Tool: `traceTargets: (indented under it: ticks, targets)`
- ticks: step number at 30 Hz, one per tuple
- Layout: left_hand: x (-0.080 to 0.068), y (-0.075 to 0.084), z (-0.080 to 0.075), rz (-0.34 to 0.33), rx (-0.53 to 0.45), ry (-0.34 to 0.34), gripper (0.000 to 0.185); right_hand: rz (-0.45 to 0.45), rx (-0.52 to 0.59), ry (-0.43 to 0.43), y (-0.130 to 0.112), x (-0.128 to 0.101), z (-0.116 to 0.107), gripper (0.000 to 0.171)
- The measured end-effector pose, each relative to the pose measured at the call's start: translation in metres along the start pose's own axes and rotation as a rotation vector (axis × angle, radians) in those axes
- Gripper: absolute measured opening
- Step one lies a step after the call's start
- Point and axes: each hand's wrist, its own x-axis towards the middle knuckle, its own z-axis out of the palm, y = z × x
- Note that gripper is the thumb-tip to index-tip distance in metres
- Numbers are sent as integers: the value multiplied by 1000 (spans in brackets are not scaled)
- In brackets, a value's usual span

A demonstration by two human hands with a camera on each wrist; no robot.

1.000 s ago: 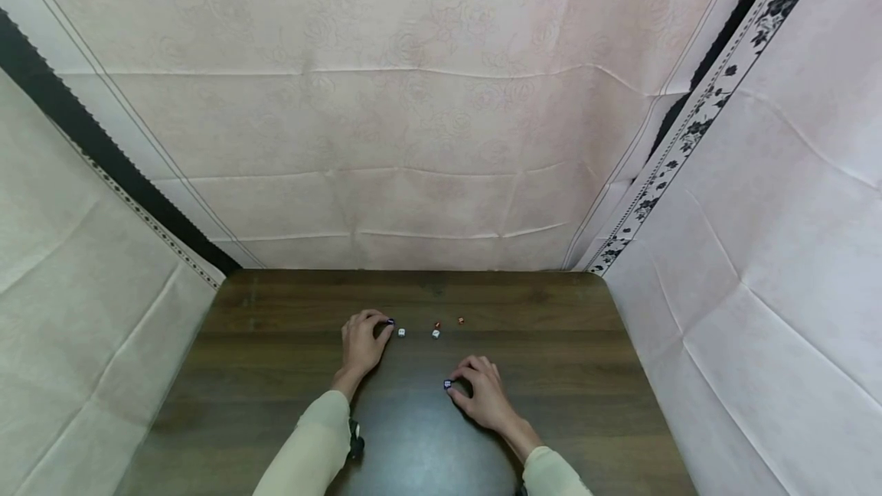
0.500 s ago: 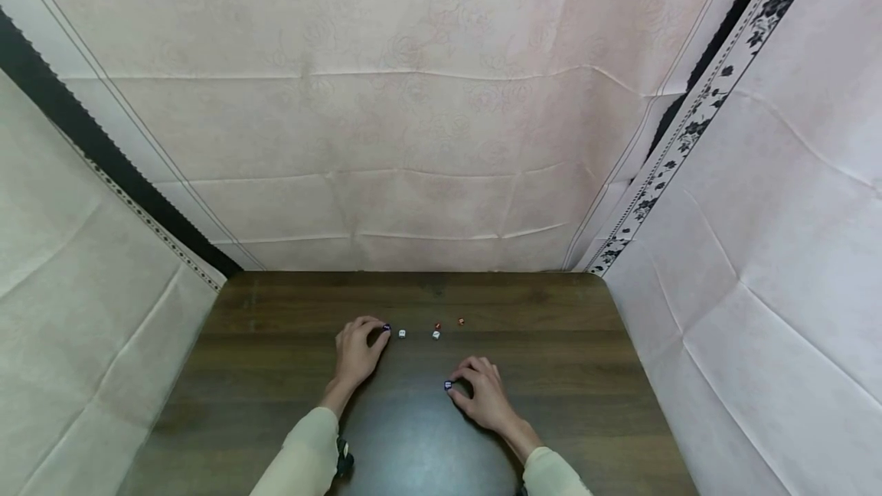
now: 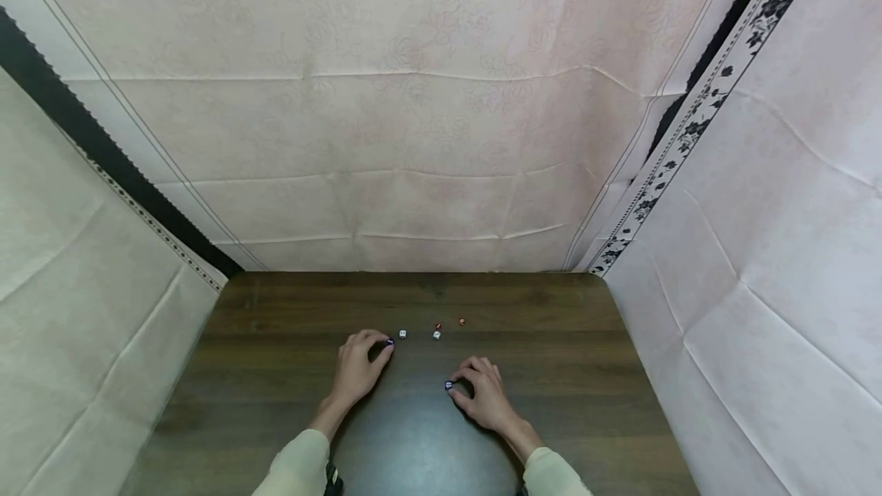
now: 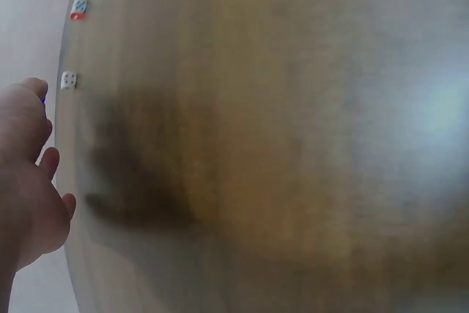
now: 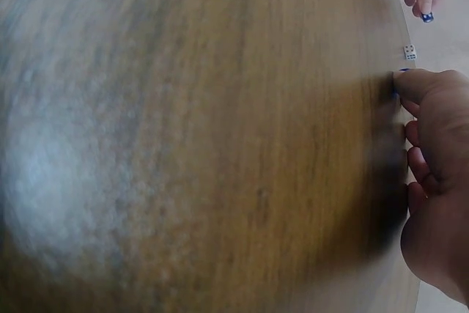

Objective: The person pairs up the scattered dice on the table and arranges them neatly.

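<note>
table [image 3: 551, 373]: dark wood | backdrop [image 3: 413, 136]: pale floral cloth | side cloth [image 3: 779, 289]: black floral border

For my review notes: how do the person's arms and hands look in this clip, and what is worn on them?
Both arms wear long, plain cream-beige sleeves, the left sleeve and the right sleeve, each ending at the wrist. The left hand and right hand are bare: no gloves, rings or bracelets can be made out. A small dark device sits by the left sleeve. No markings or logos are visible.
</note>
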Motion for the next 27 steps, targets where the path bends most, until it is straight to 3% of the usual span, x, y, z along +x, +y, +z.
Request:
traceTargets:
  ticks: [9,13,18,27]
  targets:
    - [-23,11,6,89,-2,-6,16,11,2,-25,2,0,1,16]
    - [-32,16,11,122,6,-26,16,-21,-11,2,2,0,1,17]
    - [-40,22,17,152,12,-64,15,-39,-16,20,2,0,0,17]
    - [-48,38,29,178,42,-180,13,8,-10,-20,1,1,-1,16]
